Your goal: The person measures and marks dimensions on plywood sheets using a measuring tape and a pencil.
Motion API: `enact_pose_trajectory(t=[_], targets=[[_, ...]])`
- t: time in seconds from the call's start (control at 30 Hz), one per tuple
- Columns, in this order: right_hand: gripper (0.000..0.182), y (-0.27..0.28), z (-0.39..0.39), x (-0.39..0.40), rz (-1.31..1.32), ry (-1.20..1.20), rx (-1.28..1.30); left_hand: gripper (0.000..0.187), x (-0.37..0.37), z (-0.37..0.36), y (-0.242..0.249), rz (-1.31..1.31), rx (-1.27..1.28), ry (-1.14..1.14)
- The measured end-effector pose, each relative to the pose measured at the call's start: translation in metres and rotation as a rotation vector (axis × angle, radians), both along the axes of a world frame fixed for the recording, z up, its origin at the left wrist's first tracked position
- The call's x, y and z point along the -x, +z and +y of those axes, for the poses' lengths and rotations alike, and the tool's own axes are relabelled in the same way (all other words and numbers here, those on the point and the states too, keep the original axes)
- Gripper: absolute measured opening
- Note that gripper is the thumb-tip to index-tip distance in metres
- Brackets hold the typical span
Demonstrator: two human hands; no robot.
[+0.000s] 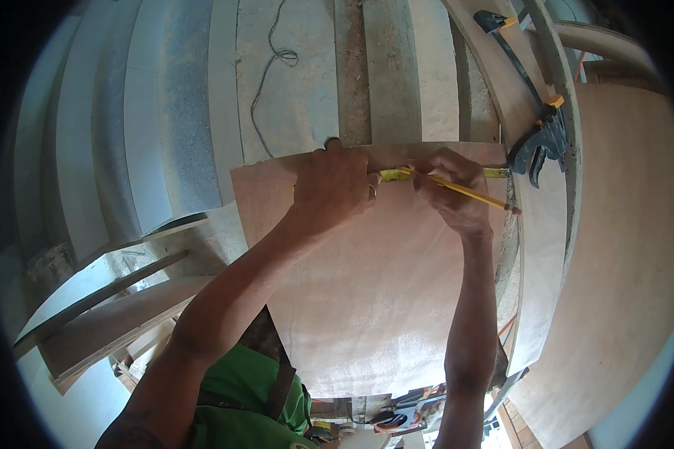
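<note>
A yellow tape measure has its blade stretched across a reddish plywood sheet, near and along the sheet's far edge. My left hand is closed over the tape's left part, pressing it to the wood, and hides much of it. A ring shows on one of its fingers. In my right hand a yellow pencil is gripped, its tip down by the blade and its reddish end pointing right. The blade shows again beyond that hand, toward the sheet's right edge.
A black bar clamp with orange pads sits on the curved wooden frame at right. Another large plywood panel lies beyond it. A thin cord runs over the boards at the back. Wood pieces lie at left.
</note>
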State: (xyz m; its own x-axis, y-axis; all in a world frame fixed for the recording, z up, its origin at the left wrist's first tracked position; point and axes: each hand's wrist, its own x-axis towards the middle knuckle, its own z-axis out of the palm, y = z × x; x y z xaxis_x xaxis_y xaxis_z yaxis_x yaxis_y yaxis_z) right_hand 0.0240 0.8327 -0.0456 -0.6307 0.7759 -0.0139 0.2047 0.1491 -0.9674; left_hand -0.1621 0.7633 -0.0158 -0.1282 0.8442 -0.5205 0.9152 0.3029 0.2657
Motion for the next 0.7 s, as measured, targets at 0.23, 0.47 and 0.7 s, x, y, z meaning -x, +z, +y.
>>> enact_pose_trajectory(t=[0.23, 0.47, 0.7], targets=[[0.008, 0.006, 0.01, 0.001, -0.12, 0.109, -0.058, 0.027, 0.0, -0.001, 0.001, -0.001, -0.039, -0.001], [0.008, 0.002, 0.008, 0.003, -0.06, 0.068, -0.061, 0.022, 0.0, -0.003, -0.003, 0.001, -0.078, -0.002], [0.009, -0.004, 0.008, 0.002, -0.045, 0.098, -0.17, 0.021, 0.0, -0.005, -0.003, -0.005, -0.091, -0.012]])
